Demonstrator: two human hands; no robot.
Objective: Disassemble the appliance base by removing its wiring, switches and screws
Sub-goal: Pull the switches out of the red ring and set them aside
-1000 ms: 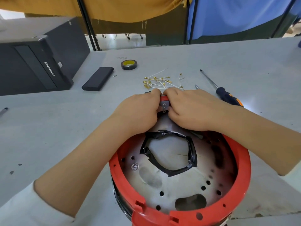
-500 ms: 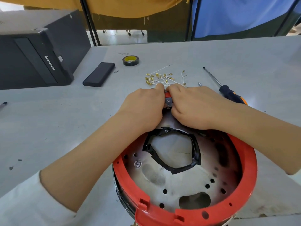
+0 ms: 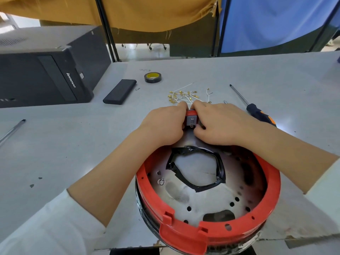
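The appliance base [image 3: 207,190] sits upside down at the near edge of the desk [image 3: 73,144], its red ring facing up around a metal plate with a black-taped opening in the middle. At the far rim of that ring, a small switch [image 3: 191,119] with a red cap and a grey body stands between the 2 hands, its long axis running near to far across the rim. The left hand [image 3: 163,126] grips it from the left and the right hand [image 3: 219,124] from the right, fingers curled in and fingertips meeting over the red cap, so both grips are closed on the switch. Neither hand is nearer; they flank it evenly. Both forearms reach forward over the ring, wrists low, knuckles up. The switch probably has to come out of its seat in the rim, so the pull likely goes up or outward, away from the ring. Just beyond the hands lies a pile of white wires with brass terminals [image 3: 184,95], apparently already removed, and a screwdriver [image 3: 257,111] rests to the right.
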